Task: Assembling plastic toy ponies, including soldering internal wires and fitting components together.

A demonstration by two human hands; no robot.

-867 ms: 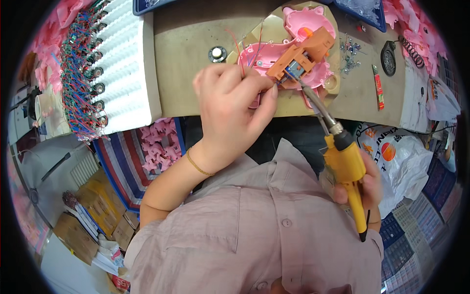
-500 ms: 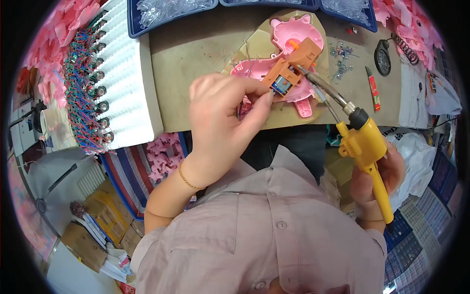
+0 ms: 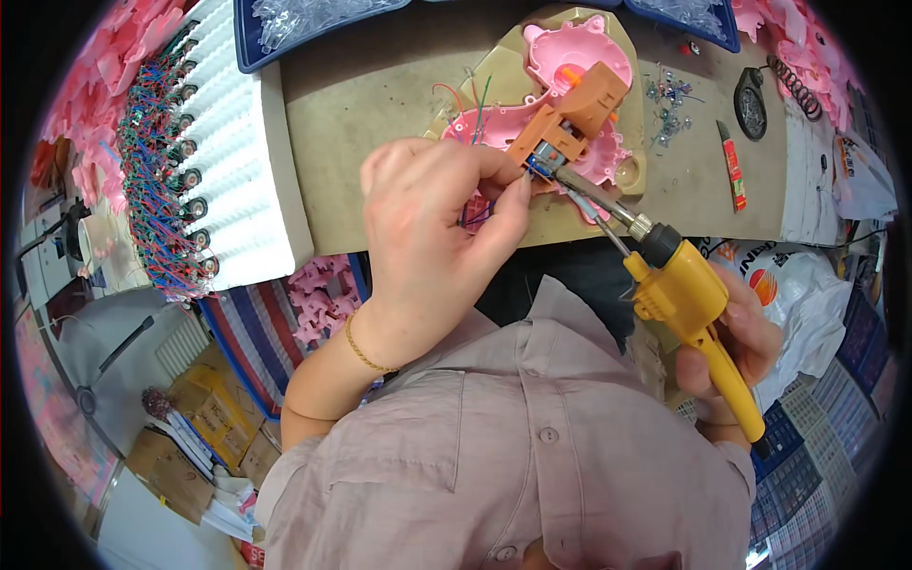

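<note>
My right hand [image 3: 736, 332] is wrapped round a yellow soldering gun [image 3: 686, 285] with a thin feed tube beside its barrel. The hot tip rests at the small motor [image 3: 549, 155] set in an orange plastic gearbox [image 3: 587, 106]. This gearbox lies over a pink toy shell [image 3: 570, 57], which sits in a tan holder [image 3: 508, 71]. Close to the tip, my left hand [image 3: 432, 214] pinches a thin wire [image 3: 535, 169] against the motor's end; the fingers partly cover it. Red and green wires [image 3: 482, 109] stick up behind my left hand.
A white foam tray [image 3: 242, 161] with wired round parts stands at left. Blue bins [image 3: 328, 27] of clear parts line the back. At right are small loose components [image 3: 670, 104], a red cutter knife [image 3: 731, 166] and a black soldering-iron stand [image 3: 750, 103] with a coil.
The soldering gun has moved left and down, its tip going from the gearbox's upper part to the motor's end by my left fingertips. My left hand has barely moved.
</note>
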